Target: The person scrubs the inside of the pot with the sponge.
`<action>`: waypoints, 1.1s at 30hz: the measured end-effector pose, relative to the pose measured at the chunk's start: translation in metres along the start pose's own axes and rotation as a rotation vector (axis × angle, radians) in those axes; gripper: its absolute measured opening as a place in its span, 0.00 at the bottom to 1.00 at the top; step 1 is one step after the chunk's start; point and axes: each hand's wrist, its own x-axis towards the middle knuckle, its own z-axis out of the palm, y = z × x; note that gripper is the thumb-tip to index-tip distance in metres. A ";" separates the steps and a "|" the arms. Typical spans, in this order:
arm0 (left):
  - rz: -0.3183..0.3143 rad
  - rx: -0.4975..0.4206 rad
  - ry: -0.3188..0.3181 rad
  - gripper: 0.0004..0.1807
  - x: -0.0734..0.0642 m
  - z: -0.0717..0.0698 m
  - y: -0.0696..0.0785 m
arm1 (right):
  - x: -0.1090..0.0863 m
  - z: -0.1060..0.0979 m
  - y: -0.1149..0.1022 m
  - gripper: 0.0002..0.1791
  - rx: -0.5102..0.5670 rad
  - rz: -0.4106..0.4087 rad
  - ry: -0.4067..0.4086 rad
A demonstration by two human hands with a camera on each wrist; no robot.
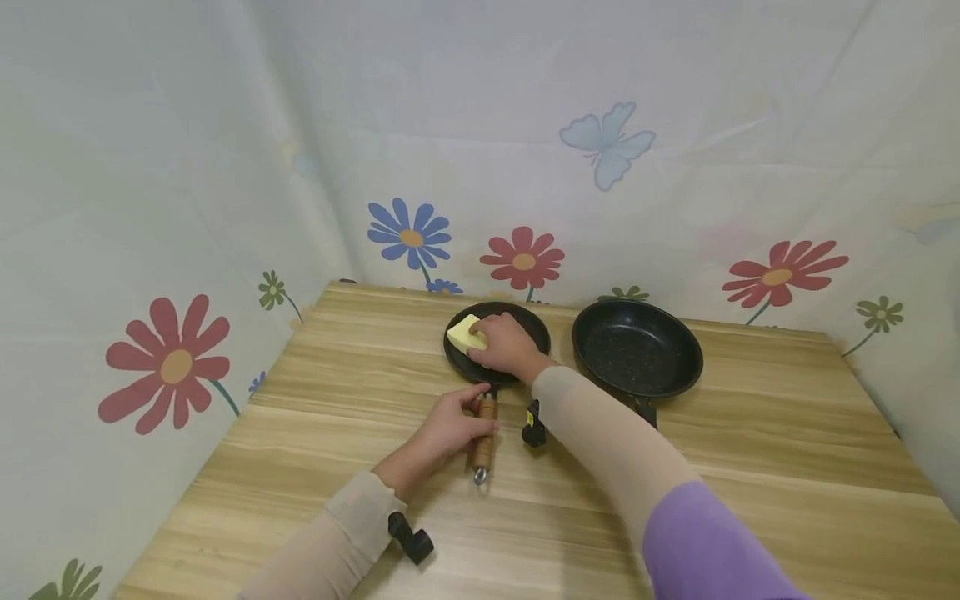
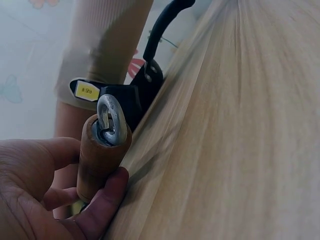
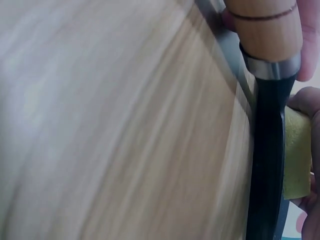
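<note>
Yellow sponge (image 1: pixel 462 335) is pinched in the right hand (image 1: pixel 512 343) against the small left pan (image 1: pixel 462 365), far side of the bench (image 1: pixel 300 400), while the left hand (image 1: pixel 452 423) holds its near-side wooden handle (image 1: pixel 484 442), probably so it doesn't skid.

Your head view is softly, evenly lit, with a faint shadow on the pale wood-grain tabletop (image 1: pixel 795 467) nearer you than your bare right hand (image 1: pixel 512 343). Your left wrist view is dimmer and bluish, a dark shadow streak crossing the tabletop beside your bare left hand (image 2: pixel 32 197). In your right wrist view, the tabletop away from your right hand blurs under whitish glare.
</note>
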 end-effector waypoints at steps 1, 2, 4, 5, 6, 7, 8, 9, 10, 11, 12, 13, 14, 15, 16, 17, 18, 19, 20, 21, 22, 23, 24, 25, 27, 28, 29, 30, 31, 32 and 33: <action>-0.001 0.000 -0.001 0.40 0.000 0.000 0.000 | -0.001 -0.001 0.001 0.24 -0.007 -0.022 -0.010; -0.003 0.002 -0.001 0.40 0.000 0.000 0.000 | -0.002 -0.002 0.001 0.24 -0.011 -0.045 -0.020; -0.004 0.005 -0.002 0.40 -0.001 0.000 0.000 | -0.004 -0.004 0.003 0.24 -0.016 -0.094 -0.034; -0.005 0.005 -0.003 0.40 -0.001 -0.001 0.001 | -0.005 -0.006 0.004 0.23 -0.016 -0.118 -0.040; -0.006 0.004 -0.005 0.40 -0.001 -0.001 0.001 | -0.006 -0.007 0.005 0.23 -0.012 -0.142 -0.045; -0.010 0.001 -0.006 0.40 -0.001 -0.001 0.001 | -0.008 -0.008 0.006 0.23 -0.005 -0.166 -0.048; -0.014 -0.001 -0.007 0.40 -0.002 -0.001 0.002 | -0.009 -0.009 0.007 0.23 0.008 -0.189 -0.050; -0.020 -0.005 -0.009 0.40 -0.002 -0.002 0.002 | -0.010 -0.010 0.008 0.23 0.012 -0.212 -0.051; -0.025 -0.008 -0.010 0.40 -0.002 -0.002 0.002 | -0.011 -0.011 0.009 0.23 0.021 -0.233 -0.053; -0.030 -0.011 -0.011 0.39 -0.002 -0.002 0.002 | -0.013 -0.012 0.011 0.22 0.021 -0.251 -0.055; -0.033 -0.010 -0.012 0.39 -0.002 -0.002 0.002 | -0.015 -0.013 0.013 0.22 0.027 -0.267 -0.060; -0.034 -0.006 -0.012 0.39 -0.002 -0.002 0.002 | -0.017 -0.014 0.014 0.22 0.029 -0.282 -0.065; -0.032 -0.002 -0.010 0.39 -0.002 -0.001 0.002 | -0.019 -0.015 0.016 0.22 0.028 -0.291 -0.072; -0.032 0.001 -0.010 0.39 -0.002 -0.001 0.001 | -0.021 -0.017 0.017 0.22 0.027 -0.301 -0.079; -0.028 0.007 -0.008 0.39 -0.002 0.000 0.001 | -0.023 -0.018 0.018 0.22 0.029 -0.309 -0.090; -0.023 0.013 -0.005 0.39 -0.003 0.000 0.001 | -0.025 -0.020 0.019 0.22 0.029 -0.314 -0.098; -0.020 0.021 -0.001 0.39 -0.003 0.001 0.001 | -0.027 -0.021 0.020 0.22 0.029 -0.317 -0.109; -0.016 0.029 0.005 0.39 -0.003 0.001 0.001 | -0.028 -0.023 0.020 0.21 0.027 -0.320 -0.120; -0.016 0.032 0.010 0.39 -0.004 0.002 0.002 | -0.030 -0.024 0.021 0.21 0.027 -0.323 -0.129; -0.017 0.036 0.014 0.39 -0.004 0.002 0.002 | -0.031 -0.025 0.022 0.21 0.025 -0.329 -0.137; -0.014 0.043 0.018 0.39 -0.005 0.002 0.003 | -0.033 -0.026 0.023 0.21 0.019 -0.332 -0.145; -0.015 0.048 0.022 0.38 -0.005 0.003 0.003 | -0.034 -0.028 0.024 0.22 0.018 -0.336 -0.153; -0.017 0.055 0.026 0.38 -0.005 0.003 0.003 | -0.036 -0.029 0.025 0.22 0.015 -0.337 -0.161; -0.017 0.056 0.029 0.38 -0.006 0.003 0.004 | -0.037 -0.029 0.026 0.22 0.017 -0.337 -0.168; -0.018 0.065 0.039 0.37 -0.006 0.004 0.005 | -0.038 -0.030 0.029 0.22 0.015 -0.340 -0.179; -0.020 0.067 0.046 0.37 -0.007 0.005 0.005 | -0.039 -0.031 0.030 0.22 0.016 -0.338 -0.190; -0.020 0.066 0.052 0.36 -0.007 0.005 0.005 | -0.039 -0.032 0.031 0.22 0.018 -0.339 -0.197; -0.020 0.063 0.057 0.36 -0.008 0.006 0.006 | -0.040 -0.033 0.033 0.22 0.014 -0.338 -0.207; -0.017 0.062 0.060 0.36 -0.008 0.006 0.006 | -0.040 -0.034 0.034 0.22 0.017 -0.342 -0.214; -0.017 0.063 0.063 0.36 -0.008 0.006 0.005 | -0.040 -0.035 0.036 0.22 0.021 -0.347 -0.223; -0.017 0.061 0.066 0.36 -0.008 0.007 0.006 | -0.041 -0.037 0.037 0.22 0.030 -0.350 -0.231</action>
